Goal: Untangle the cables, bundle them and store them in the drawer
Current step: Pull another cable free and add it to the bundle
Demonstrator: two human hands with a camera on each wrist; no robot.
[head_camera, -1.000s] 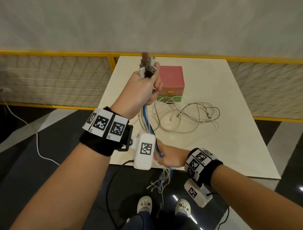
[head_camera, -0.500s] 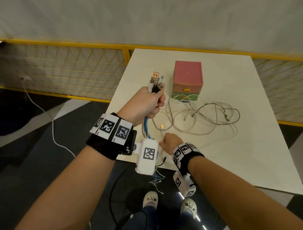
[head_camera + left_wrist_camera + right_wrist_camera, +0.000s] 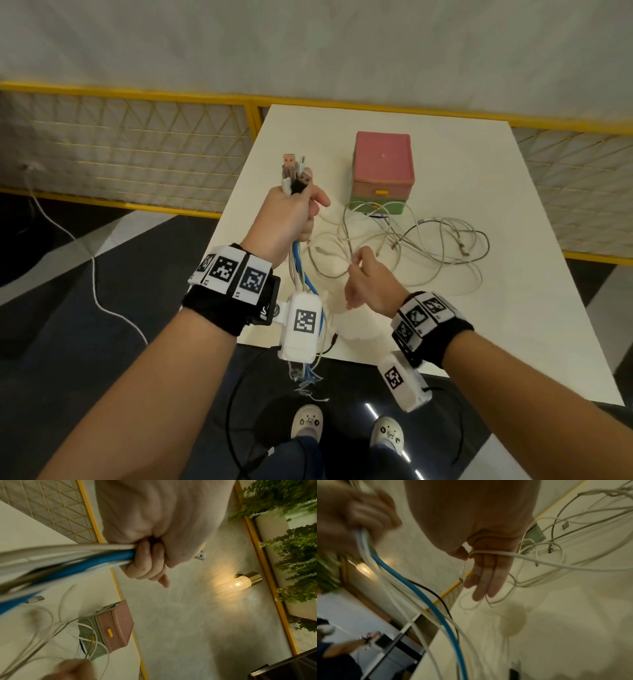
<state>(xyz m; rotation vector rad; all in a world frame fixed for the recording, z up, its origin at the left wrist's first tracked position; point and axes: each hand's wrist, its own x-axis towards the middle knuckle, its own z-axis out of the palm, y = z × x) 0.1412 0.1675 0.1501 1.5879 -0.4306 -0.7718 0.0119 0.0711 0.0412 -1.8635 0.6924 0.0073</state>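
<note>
My left hand [image 3: 291, 214] is held up over the table's left edge and grips a bundle of cables [image 3: 301, 274]. Their plugs [image 3: 294, 171] stick up out of the fist, and blue and white strands [image 3: 68, 561] hang down past the table edge. My right hand [image 3: 363, 274] is over the table and pinches one white cable [image 3: 539, 561] between thumb and forefinger, its other fingers [image 3: 486, 574] straight. That cable runs into a loose tangle of white cables [image 3: 428, 246] on the white table [image 3: 513, 325]. Behind the tangle stands a pink and green drawer box [image 3: 382, 171], with cable loops draped at its green lower drawer [image 3: 376, 205].
A yellow-framed mesh fence [image 3: 137, 164] runs behind and beside the table. A white cord [image 3: 96, 284] trails across the dark floor on the left. My shoes [image 3: 308, 421] stand below the table's near edge. A lit wall lamp [image 3: 240, 584] and plants [image 3: 291, 547] show in the left wrist view.
My right hand has let go of the hanging strands below the table edge and come up over the table to pinch a white cable from the tangle. The left hand keeps its grip.
</note>
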